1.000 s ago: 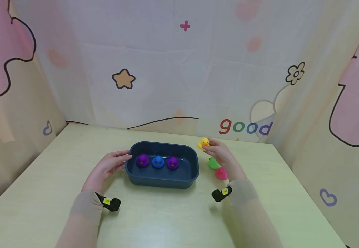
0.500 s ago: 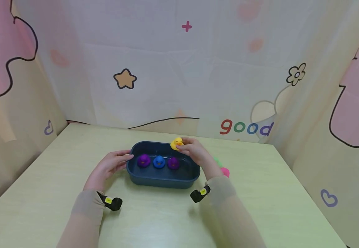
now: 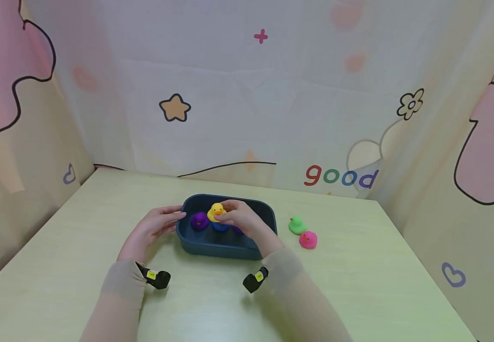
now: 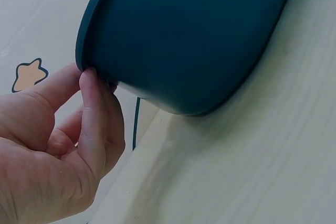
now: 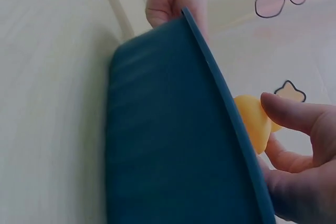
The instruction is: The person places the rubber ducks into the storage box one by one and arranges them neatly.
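In the head view my right hand [image 3: 242, 217] pinches a yellow rubber duck [image 3: 216, 212] between thumb and fingers, over the middle of a dark blue tub [image 3: 221, 249]. My left hand [image 3: 154, 225] grips the tub's left end, fingertips right at the rim, as the left wrist view also shows. Inside the tub sit a purple duck [image 3: 200, 221], a blue duck [image 3: 220, 227] and a second purple duck [image 3: 237, 230], the last two partly hidden by the right hand and yellow duck. The right wrist view has the yellow duck [image 5: 254, 121] just past the tub's rim.
Right of the tub, a green duck [image 3: 297, 225] and a pink duck [image 3: 308, 240] lie close together on the pale table [image 3: 358, 285]. A printed cloth [image 3: 221, 133] hangs behind the table and along both sides.
My right hand has carried the yellow duck leftward from beyond the tub's right end and lowered it over the middle. The green and pink ducks are uncovered. The left hand stays at the rim.
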Demonstrator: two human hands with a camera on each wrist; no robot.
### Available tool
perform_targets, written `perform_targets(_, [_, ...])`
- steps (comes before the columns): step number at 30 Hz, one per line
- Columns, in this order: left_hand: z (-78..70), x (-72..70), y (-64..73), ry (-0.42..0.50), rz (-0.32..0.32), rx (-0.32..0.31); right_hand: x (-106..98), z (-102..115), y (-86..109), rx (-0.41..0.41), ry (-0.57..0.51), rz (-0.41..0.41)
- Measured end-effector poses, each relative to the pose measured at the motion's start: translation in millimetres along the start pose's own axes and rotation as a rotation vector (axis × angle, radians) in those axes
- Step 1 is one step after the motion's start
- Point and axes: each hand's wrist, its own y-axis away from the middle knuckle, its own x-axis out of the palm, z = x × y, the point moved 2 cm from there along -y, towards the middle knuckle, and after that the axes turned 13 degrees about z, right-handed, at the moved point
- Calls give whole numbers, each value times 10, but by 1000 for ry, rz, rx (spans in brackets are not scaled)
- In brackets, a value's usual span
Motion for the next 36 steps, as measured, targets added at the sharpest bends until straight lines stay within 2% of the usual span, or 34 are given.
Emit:
perform_targets(10, [-18, 12, -5, -34, -28, -45, 250, -44, -39, 54, 87, 57])
perform_targets(29, [-11, 3, -4, -21, -15, -34, 439, -146, -175, 147, 207, 93])
perform_targets(36, [-12, -3, -8, -7, 1, -26, 507, -156, -208, 187, 279, 76])
